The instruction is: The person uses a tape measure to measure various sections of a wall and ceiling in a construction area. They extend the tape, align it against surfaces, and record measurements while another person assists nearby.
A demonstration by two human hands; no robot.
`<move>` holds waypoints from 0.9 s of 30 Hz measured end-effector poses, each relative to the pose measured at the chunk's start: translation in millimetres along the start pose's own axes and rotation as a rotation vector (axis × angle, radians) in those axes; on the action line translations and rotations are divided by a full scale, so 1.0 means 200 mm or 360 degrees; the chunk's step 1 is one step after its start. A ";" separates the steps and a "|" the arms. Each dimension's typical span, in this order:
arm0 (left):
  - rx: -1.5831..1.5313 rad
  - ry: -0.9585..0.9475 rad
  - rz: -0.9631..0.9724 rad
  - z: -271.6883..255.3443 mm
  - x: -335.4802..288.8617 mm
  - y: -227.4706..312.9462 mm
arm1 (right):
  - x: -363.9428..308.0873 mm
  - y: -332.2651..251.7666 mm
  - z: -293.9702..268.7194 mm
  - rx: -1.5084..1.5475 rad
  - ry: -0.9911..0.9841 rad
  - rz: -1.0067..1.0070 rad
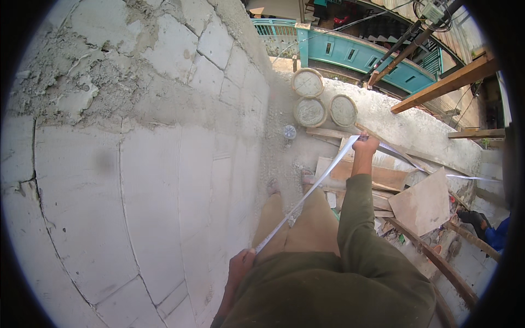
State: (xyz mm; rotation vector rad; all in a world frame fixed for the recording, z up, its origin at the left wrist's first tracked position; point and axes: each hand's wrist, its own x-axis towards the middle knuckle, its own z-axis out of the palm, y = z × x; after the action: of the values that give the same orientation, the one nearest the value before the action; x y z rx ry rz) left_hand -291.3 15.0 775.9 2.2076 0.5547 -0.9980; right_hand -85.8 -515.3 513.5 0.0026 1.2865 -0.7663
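Note:
A long white strip of tape [306,198] runs taut and slanting across the front of my legs. My left hand [240,266], low beside the block wall [158,208], is closed on its near end. Farther out, my right hand [365,143] grips the strip in a closed fist with the arm stretched forward. Past that fist, the strip trails off to the right above the boards. Something dark shows at the right fist, too small to make out. The wall's pale blocks have rough grey mortar smeared over their upper part.
Three round tubs [310,111] of grey material stand ahead, near a clear plastic cup [289,132]. Wooden boards [421,201] and rubble lie to the right. Timber beams [445,85] slant in there. A person in blue [496,235] is partly visible at the right edge.

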 end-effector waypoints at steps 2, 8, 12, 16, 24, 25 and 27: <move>0.0121 -0.0056 0.0069 -0.02 0.02 0.00 | 0.04 -0.03 0.02 0.0129 -0.0143 0.0116; -0.0096 -0.0112 0.0252 -0.09 0.16 -0.01 | -0.04 -0.12 0.15 0.0275 -0.0343 0.0220; 0.0005 0.0051 0.0489 -0.09 0.16 0.07 | -0.06 -0.20 0.22 0.0280 -0.0354 0.0095; -0.0138 0.0032 0.0386 -0.11 0.17 0.02 | -0.10 -0.18 0.17 0.0369 -0.0372 0.0141; -0.0266 0.0079 0.0392 -0.10 0.05 0.04 | -0.25 -0.10 0.12 0.0235 -0.0484 0.0249; -0.0240 0.0076 0.0416 -0.10 0.06 0.06 | -0.24 -0.10 0.12 0.0235 -0.0528 0.0248; -0.0178 0.0001 0.0381 -0.10 0.08 0.04 | -0.23 -0.07 0.09 0.0226 -0.0602 0.0331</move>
State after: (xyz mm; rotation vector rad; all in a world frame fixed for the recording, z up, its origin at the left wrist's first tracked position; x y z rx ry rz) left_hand -266.5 25.6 775.5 2.1158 0.3277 -0.8213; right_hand -81.3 -510.0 565.1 0.1000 0.8562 -0.6406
